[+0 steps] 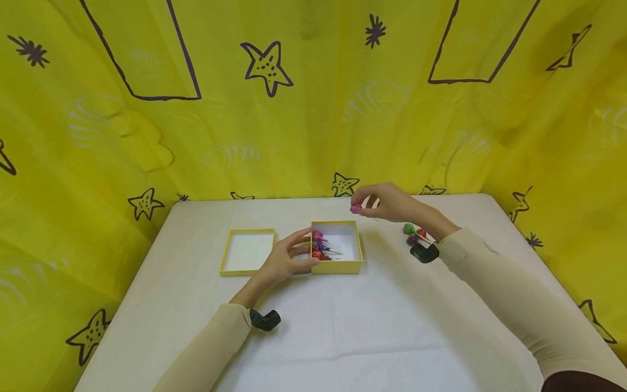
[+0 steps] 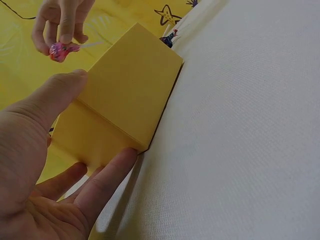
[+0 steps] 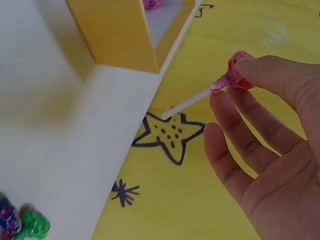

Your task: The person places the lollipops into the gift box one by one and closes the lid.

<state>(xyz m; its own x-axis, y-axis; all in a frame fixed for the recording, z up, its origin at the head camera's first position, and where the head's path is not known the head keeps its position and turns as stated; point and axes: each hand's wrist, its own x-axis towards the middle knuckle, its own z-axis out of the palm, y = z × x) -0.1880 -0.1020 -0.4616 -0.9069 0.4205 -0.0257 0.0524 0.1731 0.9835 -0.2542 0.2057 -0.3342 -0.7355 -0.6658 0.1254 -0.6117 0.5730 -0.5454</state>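
right hand (image 1: pixel 387 203) pinches a pink lollipop (image 1: pixel 356 208), raised near the open box (image 1: pixel 340 267); left hand (image 1: pixel 286 258) grips the box's left side. packing seems in hand; next likely calls for lowering the lollipop inside.

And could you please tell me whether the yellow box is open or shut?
Open: the yellow box shows lollipops inside, and its lid lies apart on the table.

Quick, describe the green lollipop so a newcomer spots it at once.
In the head view, find the open yellow box on the white table. To its right, by the right cuff, lies a bunch of lollipops. The green lollipop is at its far edge, set apart from the red lollipop and purple lollipop by its bright green wrapper.
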